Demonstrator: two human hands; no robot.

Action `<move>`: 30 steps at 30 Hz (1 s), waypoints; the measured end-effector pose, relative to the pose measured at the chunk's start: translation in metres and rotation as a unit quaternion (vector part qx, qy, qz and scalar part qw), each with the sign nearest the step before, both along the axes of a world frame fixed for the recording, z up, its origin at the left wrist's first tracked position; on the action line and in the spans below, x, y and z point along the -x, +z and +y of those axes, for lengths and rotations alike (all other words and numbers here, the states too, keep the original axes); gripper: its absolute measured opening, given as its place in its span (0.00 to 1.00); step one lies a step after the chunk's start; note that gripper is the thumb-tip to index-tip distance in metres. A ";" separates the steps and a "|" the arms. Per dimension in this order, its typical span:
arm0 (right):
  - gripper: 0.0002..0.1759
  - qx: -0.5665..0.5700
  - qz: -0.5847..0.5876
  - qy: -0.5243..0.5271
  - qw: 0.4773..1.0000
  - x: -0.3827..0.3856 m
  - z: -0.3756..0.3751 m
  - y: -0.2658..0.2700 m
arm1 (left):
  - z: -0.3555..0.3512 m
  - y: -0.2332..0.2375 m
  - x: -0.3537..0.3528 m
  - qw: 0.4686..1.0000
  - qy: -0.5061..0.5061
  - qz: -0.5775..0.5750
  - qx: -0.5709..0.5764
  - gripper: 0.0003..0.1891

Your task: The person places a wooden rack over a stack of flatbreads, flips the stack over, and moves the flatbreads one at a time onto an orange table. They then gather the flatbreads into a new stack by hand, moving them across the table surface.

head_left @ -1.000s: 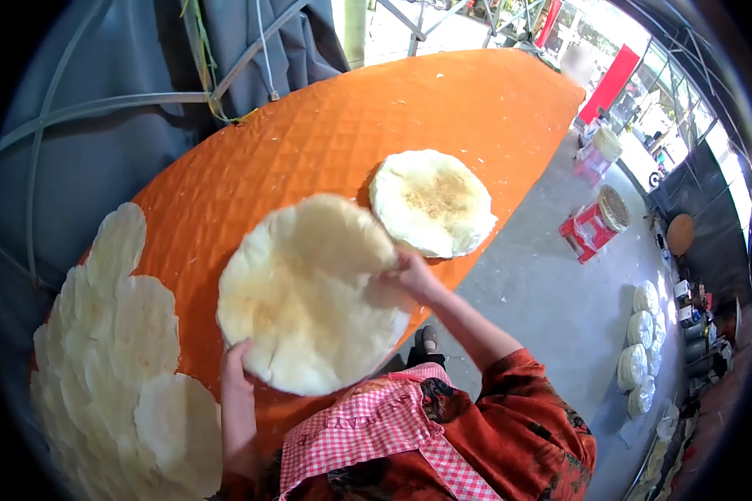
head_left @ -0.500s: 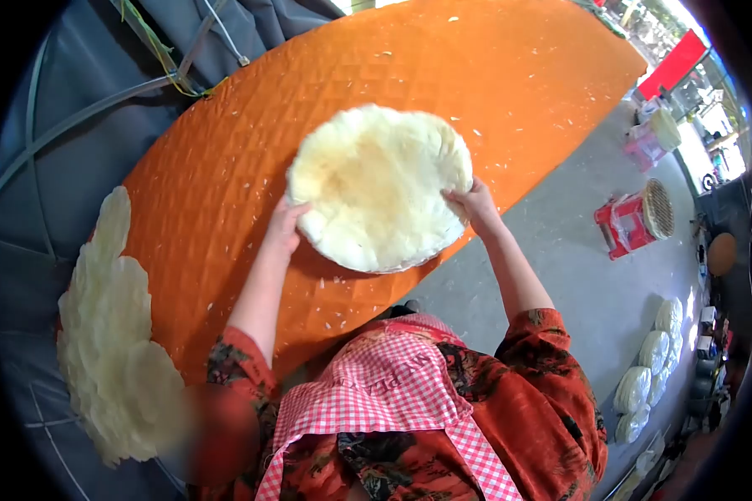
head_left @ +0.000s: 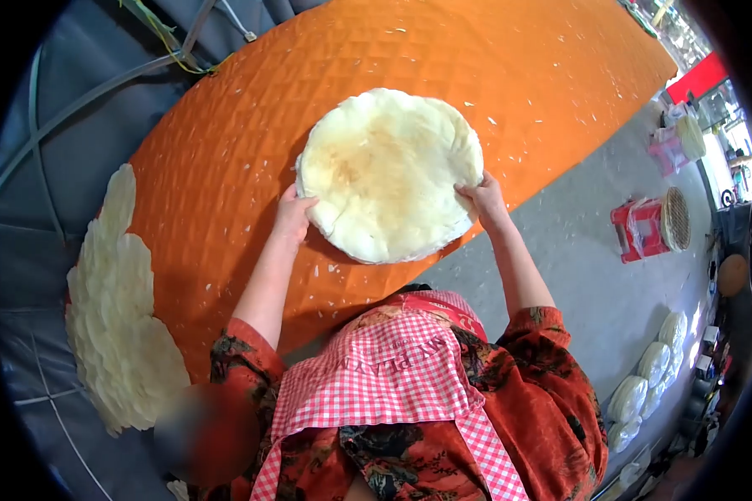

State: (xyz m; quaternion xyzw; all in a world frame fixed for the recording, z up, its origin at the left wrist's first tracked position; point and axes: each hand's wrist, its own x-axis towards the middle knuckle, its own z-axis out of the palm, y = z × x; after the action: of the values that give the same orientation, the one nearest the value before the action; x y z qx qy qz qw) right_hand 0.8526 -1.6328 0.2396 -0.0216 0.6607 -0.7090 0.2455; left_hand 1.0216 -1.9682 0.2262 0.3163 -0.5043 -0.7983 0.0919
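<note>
My left hand point(head_left: 293, 215) grips the near left edge of a stack of thin round flatbreads point(head_left: 388, 175), its thumb lying on top. On the opposite side, my right hand point(head_left: 485, 200) pinches the right edge, also thumb uppermost. The stack is cream-coloured with a light brown patch in its middle and a wavy rim. It is held over the orange quilted cloth point(head_left: 251, 167), close to the near edge. The fingers under the stack are hidden.
Overlapping pale thin rounds point(head_left: 121, 317) are spread along the left edge of the cloth, which carries scattered white crumbs. On the grey floor point(head_left: 551, 242) to the right stand a red stool point(head_left: 639, 230) and several clear-wrapped bundles point(head_left: 653, 363). Dark sheeting point(head_left: 67, 108) hangs at the left.
The stack has shifted slightly up and right in the view, with both hands still gripping its edges. Its rim looks rounder and more even. The whole view has shifted a little.
</note>
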 end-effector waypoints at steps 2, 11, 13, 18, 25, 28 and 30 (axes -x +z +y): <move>0.24 -0.034 -0.013 -0.002 0.999 0.002 0.002 -0.021 | -0.006 -0.013 0.001 1.000 0.000 -0.030 0.007 0.24; 0.32 -0.219 0.065 -0.019 0.974 0.003 0.005 -0.028 | -0.001 -0.026 0.009 0.927 0.044 -0.217 0.303 0.26; 0.40 -0.448 0.217 -0.078 0.864 -0.008 0.007 -0.006 | 0.022 0.013 0.006 0.781 0.070 -0.187 0.592 0.31; 0.46 -0.490 0.535 0.041 0.687 -0.047 -0.035 0.064 | 0.030 0.049 0.031 0.603 -0.108 -0.042 0.789 0.40; 0.46 -0.502 0.512 0.167 0.676 -0.039 -0.047 -0.021 | -0.002 -0.014 0.067 0.626 -0.267 -0.173 0.712 0.41; 0.44 -0.508 0.507 0.175 0.674 -0.039 -0.050 -0.021 | -0.008 -0.028 0.066 0.632 -0.238 -0.127 0.727 0.42; 0.44 -0.522 0.501 0.193 0.662 -0.040 -0.048 -0.018 | -0.008 -0.025 0.066 0.643 -0.259 -0.143 0.707 0.42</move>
State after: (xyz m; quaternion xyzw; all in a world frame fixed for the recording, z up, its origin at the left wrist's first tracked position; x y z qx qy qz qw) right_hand 0.8924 -1.6809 0.2216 -0.3691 0.9268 -0.0661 -0.0207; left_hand 0.9559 -1.9758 0.2011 0.1225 -0.9832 -0.1351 0.0039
